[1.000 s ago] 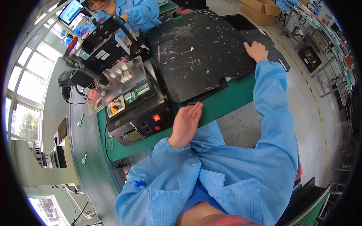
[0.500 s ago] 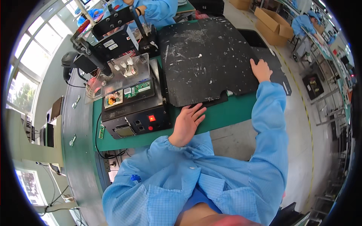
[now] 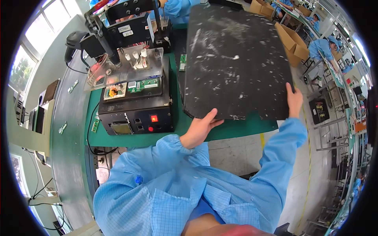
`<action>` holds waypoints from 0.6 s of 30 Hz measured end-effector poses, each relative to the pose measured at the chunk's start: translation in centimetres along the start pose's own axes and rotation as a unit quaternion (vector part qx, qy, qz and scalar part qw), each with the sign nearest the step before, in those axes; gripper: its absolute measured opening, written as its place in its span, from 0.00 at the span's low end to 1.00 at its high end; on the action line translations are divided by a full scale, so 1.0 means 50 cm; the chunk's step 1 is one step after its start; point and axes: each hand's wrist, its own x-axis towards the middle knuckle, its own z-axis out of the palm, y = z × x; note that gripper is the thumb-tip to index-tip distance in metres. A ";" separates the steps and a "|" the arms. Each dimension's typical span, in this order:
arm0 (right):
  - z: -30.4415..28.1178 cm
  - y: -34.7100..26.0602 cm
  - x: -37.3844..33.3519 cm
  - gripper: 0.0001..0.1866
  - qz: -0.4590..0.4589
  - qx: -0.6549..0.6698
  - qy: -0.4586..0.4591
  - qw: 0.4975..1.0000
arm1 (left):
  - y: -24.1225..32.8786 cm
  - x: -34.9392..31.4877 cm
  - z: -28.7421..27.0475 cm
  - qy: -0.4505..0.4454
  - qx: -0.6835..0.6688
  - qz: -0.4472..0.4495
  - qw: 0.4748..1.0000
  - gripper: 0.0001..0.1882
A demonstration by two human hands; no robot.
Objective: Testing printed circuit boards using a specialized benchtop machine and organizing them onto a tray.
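Note:
A large black sheet [image 3: 236, 67], scuffed and flecked with white, is raised off the green-topped bench. My left hand [image 3: 200, 128] grips its near edge toward the left corner, thumb on top and fingers underneath. My right hand [image 3: 294, 101] holds the right edge close to the near corner, thumb on the face. Under the sheet's left side shows part of another dark surface, with a small green circuit board [image 3: 182, 63] beside the sheet's edge. What else lies beneath is hidden.
Left of the sheet stands a black test fixture [image 3: 136, 114] with a clear plate, a toggle clamp and a lit red switch. Small circuit boards lie on the dark green bench [image 3: 67, 157] farther left. Beyond the sheet are cardboard boxes [image 3: 291, 43] and other people.
The black sheet has been lifted and shifted to the right. My left hand has closed on its near edge; my right hand has moved from the top down to the right edge.

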 end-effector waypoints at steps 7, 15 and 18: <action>-0.173 0.305 -0.206 0.22 -0.030 0.313 0.017 0.949 | 0.022 0.030 0.096 -0.169 0.050 0.007 0.984 0.20; -0.170 0.446 -0.402 0.26 0.199 0.606 0.161 0.753 | -0.086 0.043 0.151 -0.301 0.207 0.137 0.921 0.12; -0.166 0.476 -0.413 0.28 0.207 0.644 0.162 0.719 | -0.096 0.049 0.101 -0.294 0.402 0.228 0.836 0.07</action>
